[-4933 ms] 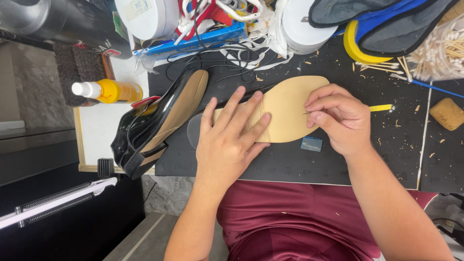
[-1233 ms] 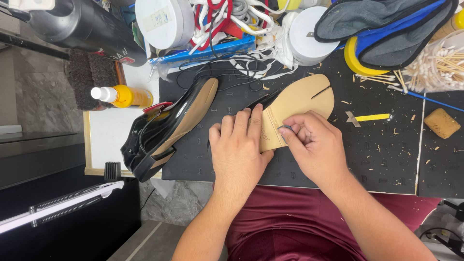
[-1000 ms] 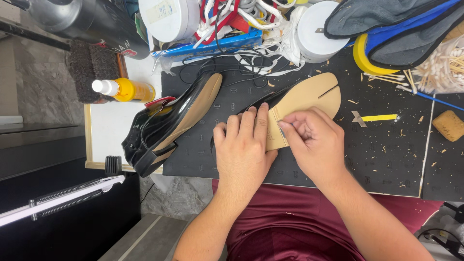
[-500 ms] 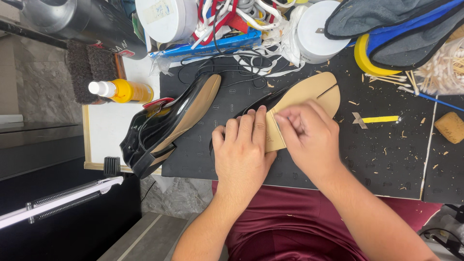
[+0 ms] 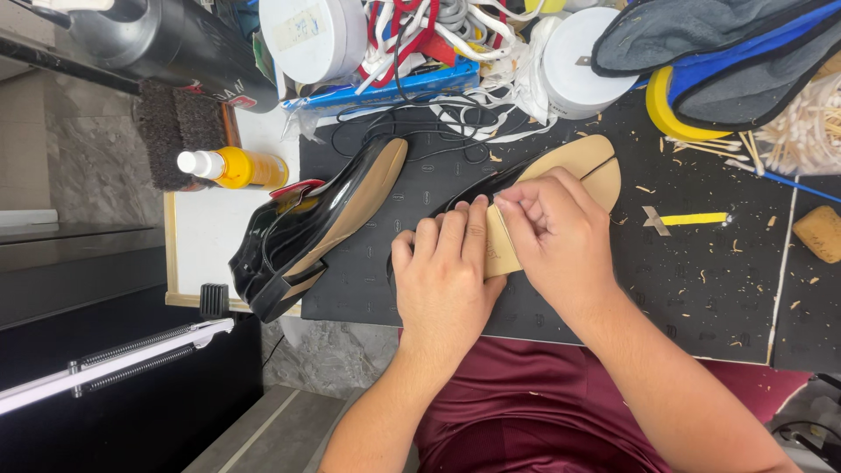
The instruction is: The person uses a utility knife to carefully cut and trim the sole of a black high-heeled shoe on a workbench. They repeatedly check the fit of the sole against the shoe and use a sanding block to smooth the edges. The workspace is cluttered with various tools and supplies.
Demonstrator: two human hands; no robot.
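**Both hands closed in on the sole of the second shoe**

Change noted: since the earliest view, the tan sole under the hands has turned from flat and broadside to slanting away toward far right, and the black upper now shows beneath it. The right hand, then resting at the sole's right edge, has moved onto the middle of the glossy black shoe with tan leather sole. Over the last second the hands have barely shifted. Judgement: the work has passed from placing the sole to fine handling at one spot on it.

Grip: the left hand lies flat, fingers together, pressing the near end of the sole onto the black cutting mat. The right hand's fingertips are pinched together on the sole's surface; whether they hold anything small cannot be told.

Count:
- Shoes: two. The worked one lies at centre; a matching black patent shoe lies on its side at left, untouched.
- Yellow glue bottle with white cap: one, far left.
- Yellow-handled tool: one, right of the hands.
- White round tubs: two, along the far edge.
- Cork-coloured block: one, at right.
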